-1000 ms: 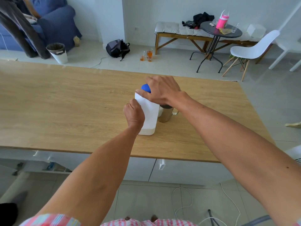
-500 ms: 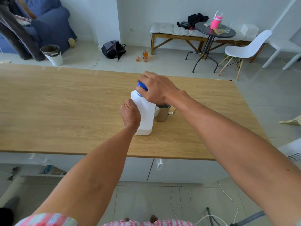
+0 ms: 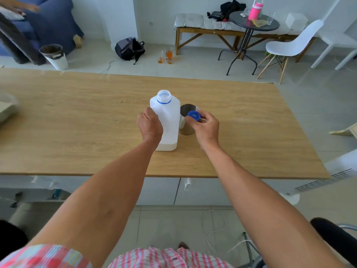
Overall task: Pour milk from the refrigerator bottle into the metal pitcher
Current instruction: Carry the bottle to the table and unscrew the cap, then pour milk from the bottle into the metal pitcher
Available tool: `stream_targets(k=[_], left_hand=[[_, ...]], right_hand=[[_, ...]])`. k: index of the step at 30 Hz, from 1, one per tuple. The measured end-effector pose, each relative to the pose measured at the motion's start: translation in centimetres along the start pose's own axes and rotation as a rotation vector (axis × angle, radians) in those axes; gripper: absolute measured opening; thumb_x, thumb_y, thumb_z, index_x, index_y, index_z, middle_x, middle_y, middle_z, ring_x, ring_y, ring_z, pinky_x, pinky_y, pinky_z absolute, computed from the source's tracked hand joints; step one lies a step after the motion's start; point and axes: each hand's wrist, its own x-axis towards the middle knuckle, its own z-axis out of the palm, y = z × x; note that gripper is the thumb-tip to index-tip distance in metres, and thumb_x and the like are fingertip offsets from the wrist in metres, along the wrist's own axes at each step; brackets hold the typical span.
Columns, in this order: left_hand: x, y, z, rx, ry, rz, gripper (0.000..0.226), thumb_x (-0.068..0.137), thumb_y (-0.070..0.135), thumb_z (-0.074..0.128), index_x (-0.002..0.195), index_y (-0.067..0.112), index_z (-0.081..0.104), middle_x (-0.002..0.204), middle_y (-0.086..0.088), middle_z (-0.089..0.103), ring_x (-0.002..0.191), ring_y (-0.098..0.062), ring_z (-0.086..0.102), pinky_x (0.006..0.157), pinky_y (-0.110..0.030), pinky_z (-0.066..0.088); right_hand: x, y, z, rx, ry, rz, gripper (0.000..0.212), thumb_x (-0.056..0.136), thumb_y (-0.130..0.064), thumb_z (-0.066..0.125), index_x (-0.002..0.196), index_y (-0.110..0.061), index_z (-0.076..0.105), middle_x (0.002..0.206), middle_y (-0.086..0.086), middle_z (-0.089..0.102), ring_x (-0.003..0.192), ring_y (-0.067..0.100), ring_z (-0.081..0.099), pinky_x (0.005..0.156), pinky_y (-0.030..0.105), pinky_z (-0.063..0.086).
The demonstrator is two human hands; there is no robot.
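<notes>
Cap point(image 3: 194, 115) now off, pinched by right hand point(image 3: 205, 127); left hand point(image 3: 150, 126) grips bottle point(image 3: 168, 120) (milk low).

Bottle point(image 3: 167, 120) stands on table point(image 3: 77, 117), pitcher point(image 3: 187, 120) right.

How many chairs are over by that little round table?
2: one white chair beside the round table, another white chair at the right edge, partly cut off. More may be hidden.

Left hand point(image 3: 149, 126) fingers hidden behind milk bottle point(image 3: 167, 120); metal pitcher point(image 3: 187, 120) partly covered by bottle, blue cap point(image 3: 194, 115), right hand point(image 3: 206, 128); pitcher handle, contents unseen.
</notes>
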Motion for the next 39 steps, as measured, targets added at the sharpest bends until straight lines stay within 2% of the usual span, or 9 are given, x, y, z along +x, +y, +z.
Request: stream_targets(k=[6, 10, 17, 19, 23, 28, 31, 35, 39], left_hand=[[0.1, -0.1, 0.1, -0.026, -0.003, -0.014, 0.041, 0.098, 0.006, 0.034, 0.061, 0.019, 0.023, 0.060, 0.004, 0.023, 0.048, -0.008, 0.020, 0.046, -0.023, 0.021], [0.2, -0.4, 0.2, -0.049, 0.018, -0.019, 0.041, 0.098, 0.008, 0.034, 0.060, 0.020, 0.023, 0.058, 0.006, 0.025, 0.057, -0.012, 0.021, 0.055, -0.033, 0.024], [0.2, -0.6, 0.4, -0.079, 0.002, 0.010, 0.032, 0.088, 0.020, 0.033, 0.058, 0.022, 0.021, 0.049, 0.014, 0.022, 0.054, -0.012, 0.020, 0.048, -0.027, 0.022], [0.2, -0.5, 0.3, -0.079, 0.006, 0.018, 0.028, 0.083, 0.024, 0.032, 0.057, 0.022, 0.021, 0.052, 0.011, 0.023, 0.056, -0.014, 0.020, 0.049, -0.028, 0.022], [0.1, -0.5, 0.3, -0.077, 0.006, 0.028, 0.027, 0.084, 0.023, 0.032, 0.059, 0.021, 0.022, 0.058, 0.004, 0.025, 0.057, -0.014, 0.021, 0.048, -0.026, 0.022], [0.1, -0.5, 0.2, -0.074, -0.002, 0.003, 0.033, 0.092, 0.020, 0.034, 0.060, 0.020, 0.023, 0.059, 0.002, 0.026, 0.058, -0.015, 0.022, 0.048, -0.027, 0.023], [0.2, -0.6, 0.2, -0.059, 0.003, -0.002, 0.041, 0.098, 0.009, 0.035, 0.060, 0.020, 0.023, 0.059, 0.004, 0.025, 0.057, -0.014, 0.021, 0.052, -0.031, 0.023], [0.2, -0.7, 0.2, -0.083, -0.006, -0.008, 0.038, 0.094, 0.015, 0.035, 0.059, 0.021, 0.023, 0.057, 0.006, 0.025, 0.058, -0.014, 0.022, 0.053, -0.033, 0.023], [0.4, -0.8, 0.3, -0.069, -0.034, 0.006, 0.040, 0.084, 0.025, 0.032, 0.044, 0.031, 0.025, 0.052, 0.013, 0.021, 0.063, -0.018, 0.023, 0.056, -0.037, 0.022]], right_hand=[[-1.7, 5.2, 0.0, -0.186, -0.033, 0.112, 0.024, 0.080, -0.013, 0.085, 0.088, -0.030, 0.070, 0.087, -0.010, 0.070, 0.079, 0.003, 0.062, 0.070, 0.017, 0.050], [-1.7, 8.0, 0.5, -0.374, -0.064, 0.132, 0.017, 0.079, -0.014, 0.083, 0.091, -0.022, 0.073, 0.086, -0.008, 0.069, 0.088, 0.019, 0.067, 0.076, 0.033, 0.056], [-1.5, 10.4, 0.7, -0.617, -0.078, 0.109, 0.025, 0.075, -0.032, 0.088, 0.097, -0.026, 0.077, 0.097, -0.003, 0.068, 0.097, 0.021, 0.061, 0.083, 0.040, 0.052], [-1.4, 10.7, 0.7, -0.633, -0.089, 0.114, 0.030, 0.073, -0.036, 0.088, 0.099, -0.027, 0.077, 0.099, -0.003, 0.070, 0.100, 0.023, 0.063, 0.087, 0.044, 0.053], [-1.6, 9.7, 0.5, -0.612, -0.084, 0.151, 0.058, 0.074, -0.043, 0.085, 0.127, -0.024, 0.072, 0.117, -0.004, 0.067, 0.114, 0.019, 0.056, 0.099, 0.043, 0.048], [0.0, 6.1, -0.4, -0.419, 0.005, 0.070, 0.016, 0.091, -0.026, 0.066, 0.105, -0.019, 0.069, 0.110, -0.004, 0.062, 0.104, 0.016, 0.059, 0.099, 0.046, 0.051], [2.4, 3.6, -0.9, -0.380, 0.042, -0.018, 0.020, 0.103, -0.012, 0.049, 0.121, -0.012, 0.058, 0.122, 0.000, 0.052, 0.103, 0.012, 0.054, 0.097, 0.038, 0.051], [6.8, 2.3, -0.9, -0.475, -0.089, 0.111, 0.043, 0.107, -0.018, 0.037, 0.148, -0.010, 0.046, 0.151, 0.006, 0.043, 0.120, 0.019, 0.056, 0.105, 0.041, 0.049], [8.6, 1.9, -1.4, -0.502, -0.259, 0.253, 0.042, 0.105, -0.013, 0.032, 0.140, -0.002, 0.052, 0.132, 0.009, 0.054, 0.105, 0.034, 0.071, 0.090, 0.049, 0.058]])
